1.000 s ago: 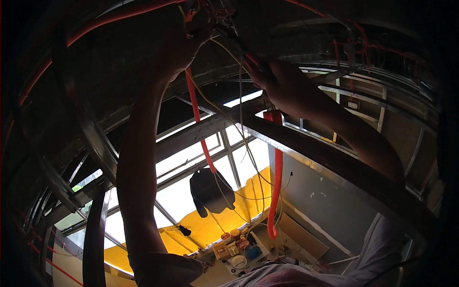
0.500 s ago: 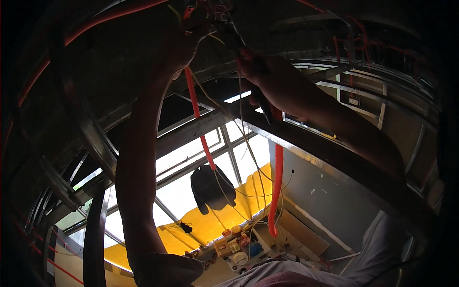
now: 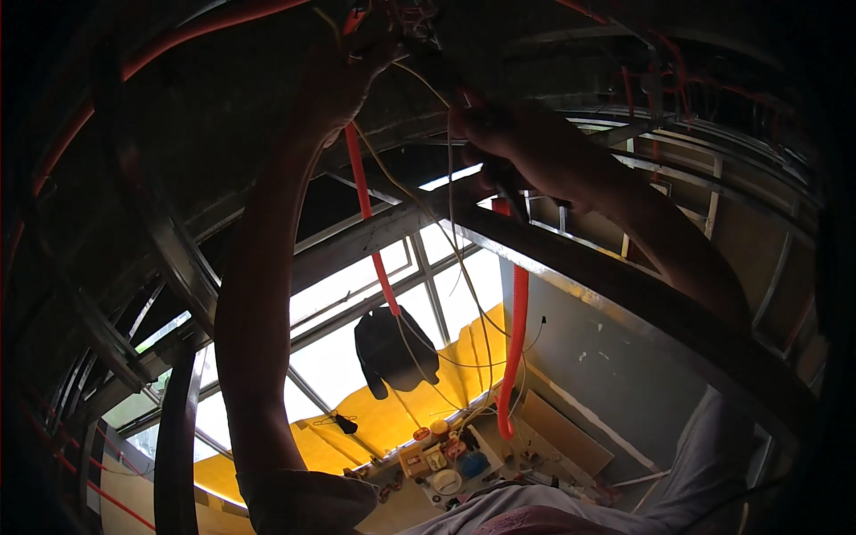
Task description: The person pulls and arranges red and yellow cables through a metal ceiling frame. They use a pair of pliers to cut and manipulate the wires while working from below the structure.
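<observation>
High at the top centre, my left hand point(image 3: 348, 94) is closed around something I cannot make out in the shadow, beside wires and a metal fitting point(image 3: 415, 22). My right hand point(image 3: 522, 152) grips a long-handled hand tool point(image 3: 506, 192) with dark handles and some red; its head, near my left hand, is hard to see. Thin loose cables point(image 3: 450, 223) hang between my arms. A red conduit point(image 3: 366, 187) hangs below my left hand, and a red corrugated tube point(image 3: 515, 330) hangs further right.
Metal ceiling beams point(image 3: 624, 312) surround my arms, with red conduits point(image 3: 178, 40) overhead. Below are a bright window point(image 3: 321, 348) with yellow sheeting point(image 3: 481, 348), a hanging dark garment point(image 3: 392, 348), a grey wall point(image 3: 606, 374), a board point(image 3: 562, 428) and several small items point(image 3: 446, 455).
Since a second ago the tool's lower handle has swung down and shows below my right hand, which has shifted slightly right. My left hand stays at about the same spot.
</observation>
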A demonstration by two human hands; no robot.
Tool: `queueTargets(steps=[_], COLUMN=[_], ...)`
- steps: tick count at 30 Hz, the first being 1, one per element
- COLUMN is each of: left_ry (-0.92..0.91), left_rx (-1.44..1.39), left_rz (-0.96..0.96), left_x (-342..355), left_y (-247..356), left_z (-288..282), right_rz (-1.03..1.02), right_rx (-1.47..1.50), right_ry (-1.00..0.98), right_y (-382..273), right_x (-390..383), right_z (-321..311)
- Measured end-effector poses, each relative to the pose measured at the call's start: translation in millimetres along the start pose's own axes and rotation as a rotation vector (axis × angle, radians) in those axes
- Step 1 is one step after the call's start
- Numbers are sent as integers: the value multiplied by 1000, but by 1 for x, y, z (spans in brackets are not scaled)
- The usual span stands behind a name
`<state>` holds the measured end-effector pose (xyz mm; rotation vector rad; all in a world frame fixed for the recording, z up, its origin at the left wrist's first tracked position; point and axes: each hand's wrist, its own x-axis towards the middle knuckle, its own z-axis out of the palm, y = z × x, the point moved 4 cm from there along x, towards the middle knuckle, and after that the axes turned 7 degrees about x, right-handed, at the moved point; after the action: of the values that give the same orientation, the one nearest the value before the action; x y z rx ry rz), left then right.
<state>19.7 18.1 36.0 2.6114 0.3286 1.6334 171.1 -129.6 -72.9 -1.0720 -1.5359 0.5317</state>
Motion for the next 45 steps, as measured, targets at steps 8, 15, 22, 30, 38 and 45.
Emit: queueTargets(steps=[8,15,22,30,38,45], left_ry=[-35,-35,-30,-49,-46,-40], left_rx=[-28,-57,-79,-99,-40,15], left_rz=[-77,14,15,12,40,47], left_x=[3,4,1,5,5,5], left_y=[-8,-3,0,-2,-2,-2], left_z=[7,5,3,5,7,8], right_rz=[-96,-166,-80,-62,-120,-119], right_rx=[-626,-667,-652,-520,-638,-846], right_ry=[94,129,101,13,34,119], right_y=[-6,-12,-19,-12,-18,-30], right_x=[3,2,-4,0,-6,-3], right_z=[-33,-34,-29,-31,-29,-32])
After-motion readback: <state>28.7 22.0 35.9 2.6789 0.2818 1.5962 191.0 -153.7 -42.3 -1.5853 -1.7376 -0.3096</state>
